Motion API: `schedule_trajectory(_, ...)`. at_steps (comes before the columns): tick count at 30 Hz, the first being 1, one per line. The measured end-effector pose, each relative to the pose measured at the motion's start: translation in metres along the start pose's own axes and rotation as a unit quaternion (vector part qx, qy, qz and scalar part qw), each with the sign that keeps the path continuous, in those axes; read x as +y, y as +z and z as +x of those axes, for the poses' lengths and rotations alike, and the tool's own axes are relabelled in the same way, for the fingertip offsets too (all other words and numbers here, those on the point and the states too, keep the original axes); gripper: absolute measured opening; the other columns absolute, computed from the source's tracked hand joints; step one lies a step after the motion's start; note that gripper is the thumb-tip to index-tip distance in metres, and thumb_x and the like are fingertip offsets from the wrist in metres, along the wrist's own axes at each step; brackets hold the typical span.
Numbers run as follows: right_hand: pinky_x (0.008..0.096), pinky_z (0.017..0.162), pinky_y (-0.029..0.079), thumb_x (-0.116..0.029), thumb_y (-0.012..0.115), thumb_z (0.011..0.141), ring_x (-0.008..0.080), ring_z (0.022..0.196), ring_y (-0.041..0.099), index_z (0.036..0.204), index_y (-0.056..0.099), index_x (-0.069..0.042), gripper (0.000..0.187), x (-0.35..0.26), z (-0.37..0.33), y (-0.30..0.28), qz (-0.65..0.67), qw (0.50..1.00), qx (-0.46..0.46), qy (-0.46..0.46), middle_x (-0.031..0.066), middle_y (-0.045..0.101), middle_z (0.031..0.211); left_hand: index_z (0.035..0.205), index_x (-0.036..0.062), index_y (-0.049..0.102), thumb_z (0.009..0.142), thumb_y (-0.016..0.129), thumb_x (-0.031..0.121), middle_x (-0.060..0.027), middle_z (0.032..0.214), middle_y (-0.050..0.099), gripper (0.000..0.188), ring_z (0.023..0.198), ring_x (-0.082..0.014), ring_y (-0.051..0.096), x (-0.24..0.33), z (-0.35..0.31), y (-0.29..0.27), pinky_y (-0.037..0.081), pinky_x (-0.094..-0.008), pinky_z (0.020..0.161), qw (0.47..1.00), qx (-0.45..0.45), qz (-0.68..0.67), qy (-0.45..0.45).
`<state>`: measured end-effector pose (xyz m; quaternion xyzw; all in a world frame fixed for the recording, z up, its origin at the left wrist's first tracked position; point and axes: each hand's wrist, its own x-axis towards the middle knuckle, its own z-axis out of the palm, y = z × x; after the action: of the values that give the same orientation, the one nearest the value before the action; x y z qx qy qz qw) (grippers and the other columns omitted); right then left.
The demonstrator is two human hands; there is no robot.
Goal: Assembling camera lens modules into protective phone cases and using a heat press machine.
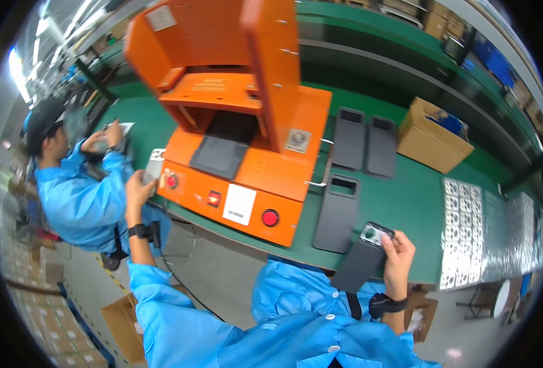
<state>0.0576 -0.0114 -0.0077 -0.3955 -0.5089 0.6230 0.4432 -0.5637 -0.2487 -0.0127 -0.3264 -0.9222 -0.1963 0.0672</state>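
Observation:
My right hand (pixel 398 256) grips a dark grey phone back cover (pixel 358 265) by its upper right edge, near the bench's front edge. A silvery camera piece (pixel 373 233) sits at that cover's top end. To the far left, my left hand (pixel 138 195) is closed on the near end of a light grey phone back cover (pixel 153 164), beside the orange press. Its fingertips are partly hidden. Three more dark grey covers lie on the bench: one (pixel 336 216) beside my right hand, with an open window at its top, and two others (pixel 349 141) (pixel 380 147) farther back.
The orange press (pixel 250 208) stands between my hands, its hood raised, a dark plate (pixel 219 156) in its mouth. An open cardboard box (pixel 428 138) and a clear tray of silvery camera pieces (pixel 462 230) stand right. At left, a co-worker in blue (pixel 81 190) handles something small.

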Motion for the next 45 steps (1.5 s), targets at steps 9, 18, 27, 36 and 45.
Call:
schedule_trajectory(9, 0.0200, 0.073, 0.049, -0.005, 0.064, 0.092, 0.0068, 0.080, 0.062, 0.097, 0.062, 0.001, 0.008, -0.035, 0.017, 0.060, 0.057, 0.996, -0.072, -0.003, 0.0054, 0.068, 0.089, 0.096, -0.0008, 0.065, 0.096, 0.059, 0.027, -0.0073, 0.072, 0.066, 0.029, 0.061, -0.0105, 0.062, 0.242, -0.151, -0.072, 0.048, -0.0228, 0.057, 0.880, -0.099, -0.461, 0.048)
schedule_trajectory(18, 0.0222, 0.077, 0.050, -0.006, 0.063, 0.094, 0.0081, 0.084, 0.063, 0.101, 0.061, 0.001, 0.010, -0.036, 0.010, 0.110, 0.173, 0.975, -0.135, 0.028, 0.0064, 0.069, 0.093, 0.141, -0.0038, 0.035, 0.101, 0.038, 0.047, -0.0199, 0.126, 0.056, 0.065, 0.111, -0.0256, 0.060, 0.324, -0.237, -0.027, 0.048, -0.0364, 0.095, 0.443, -0.537, -0.715, -0.072)
schedule_trajectory(27, 0.0334, 0.087, 0.052, -0.016, 0.052, 0.100, 0.0254, 0.106, 0.065, 0.121, 0.053, 0.002, 0.028, -0.018, 0.007, 0.096, 0.124, 0.954, -0.271, 0.031, 0.0199, 0.064, 0.120, 0.127, -0.0026, 0.050, 0.092, 0.051, 0.024, -0.0223, 0.109, 0.056, 0.044, 0.098, -0.0353, 0.057, 0.283, -0.177, -0.072, 0.046, -0.0430, 0.085, 0.953, -0.023, -0.259, 0.156)
schedule_trajectory(36, 0.0314, 0.079, 0.053, -0.010, 0.056, 0.095, 0.0227, 0.092, 0.067, 0.102, 0.062, 0.003, 0.016, -0.007, -0.013, 0.061, 0.089, 0.970, -0.211, 0.077, 0.0170, 0.068, 0.102, 0.119, 0.0012, 0.057, 0.089, 0.066, 0.034, -0.0234, 0.113, 0.055, 0.046, 0.105, -0.0403, 0.052, 0.304, -0.074, -0.036, 0.045, -0.0449, 0.090, 0.976, 0.120, 0.021, 0.181)
schedule_trajectory(45, 0.0310, 0.078, 0.053, -0.008, 0.056, 0.094, 0.0212, 0.089, 0.067, 0.100, 0.062, 0.004, 0.014, -0.016, -0.013, 0.046, 0.062, 0.983, -0.162, 0.059, 0.0166, 0.069, 0.097, 0.099, -0.0004, 0.069, 0.084, 0.071, 0.028, -0.0210, 0.115, 0.058, 0.033, 0.109, -0.0371, 0.053, 0.300, -0.065, -0.026, 0.046, -0.0430, 0.093, 0.980, 0.090, -0.054, 0.171)
